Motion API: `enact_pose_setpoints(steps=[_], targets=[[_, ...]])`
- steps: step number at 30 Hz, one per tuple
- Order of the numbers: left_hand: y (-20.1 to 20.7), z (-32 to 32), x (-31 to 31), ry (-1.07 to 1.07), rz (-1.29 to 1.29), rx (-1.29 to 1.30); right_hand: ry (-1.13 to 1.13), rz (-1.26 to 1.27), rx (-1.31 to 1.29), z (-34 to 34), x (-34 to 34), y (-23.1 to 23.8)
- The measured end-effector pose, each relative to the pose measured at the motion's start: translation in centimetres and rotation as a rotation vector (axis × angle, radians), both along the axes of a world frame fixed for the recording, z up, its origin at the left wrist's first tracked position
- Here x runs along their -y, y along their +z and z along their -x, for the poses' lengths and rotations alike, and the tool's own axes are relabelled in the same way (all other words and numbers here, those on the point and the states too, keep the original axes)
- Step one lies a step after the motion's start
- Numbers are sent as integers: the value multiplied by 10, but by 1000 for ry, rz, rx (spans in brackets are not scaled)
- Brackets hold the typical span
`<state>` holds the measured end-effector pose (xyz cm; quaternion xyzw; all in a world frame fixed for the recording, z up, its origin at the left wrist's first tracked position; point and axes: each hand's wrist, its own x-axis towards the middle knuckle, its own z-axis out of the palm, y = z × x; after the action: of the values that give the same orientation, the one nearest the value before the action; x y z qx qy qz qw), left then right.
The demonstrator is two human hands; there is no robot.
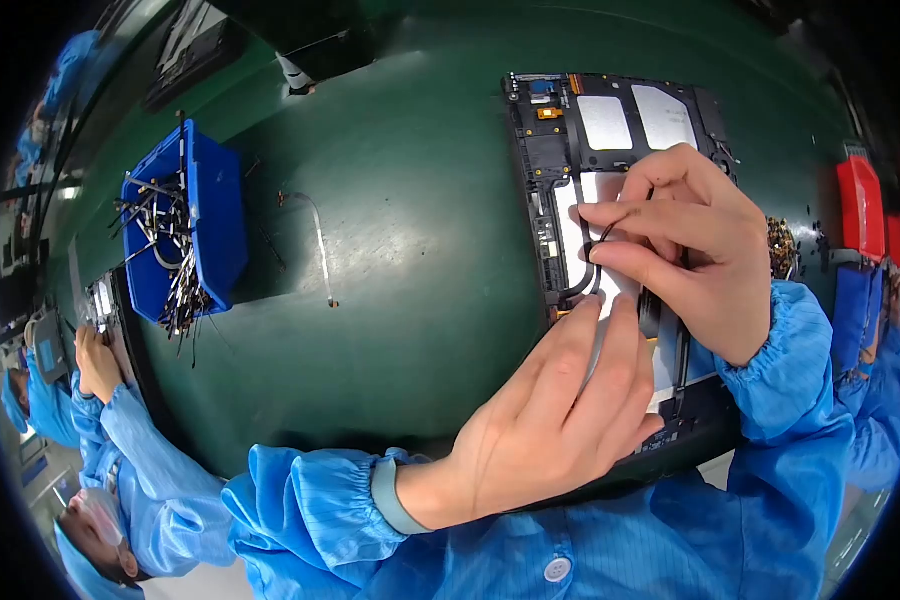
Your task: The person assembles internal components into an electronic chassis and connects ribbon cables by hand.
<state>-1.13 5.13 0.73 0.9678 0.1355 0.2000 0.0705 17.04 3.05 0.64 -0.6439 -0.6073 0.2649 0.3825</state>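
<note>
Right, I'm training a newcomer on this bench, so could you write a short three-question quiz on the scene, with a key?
1. Multiple choice: what is the right hand pinching?
A) a screwdriver
B) a thin black cable
C) a pair of tweezers

2. True or false: the blue bin of cables stands to the left of the opened device.

3. Short answer: what pale item lies on the green bench between those two?

Key: 1. B; 2. true; 3. a flat cable.
</note>
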Motion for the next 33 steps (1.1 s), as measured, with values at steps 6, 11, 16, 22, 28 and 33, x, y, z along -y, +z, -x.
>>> enact_pose_setpoints(steps=[6,11,16,22,28,33], targets=[[-4,-3,3,69,6,-73,-17,23,48,-2,-4,-2],[-1,-5,2,119,-17,-98,-2,13,34,-2,-3,-1],[0,-8,3,112,-37,-118,-3,30,17,-5,-2,-3],[-2,-8,1,108,-55,-113,-46,35,28,-3,-5,1],[-2,-10,0,99,-61,-108,-70,36,-81,-5,-11,-7],[-2,-9,-1,87,-85,-117,-71,30,-47,-3,-11,-6]])
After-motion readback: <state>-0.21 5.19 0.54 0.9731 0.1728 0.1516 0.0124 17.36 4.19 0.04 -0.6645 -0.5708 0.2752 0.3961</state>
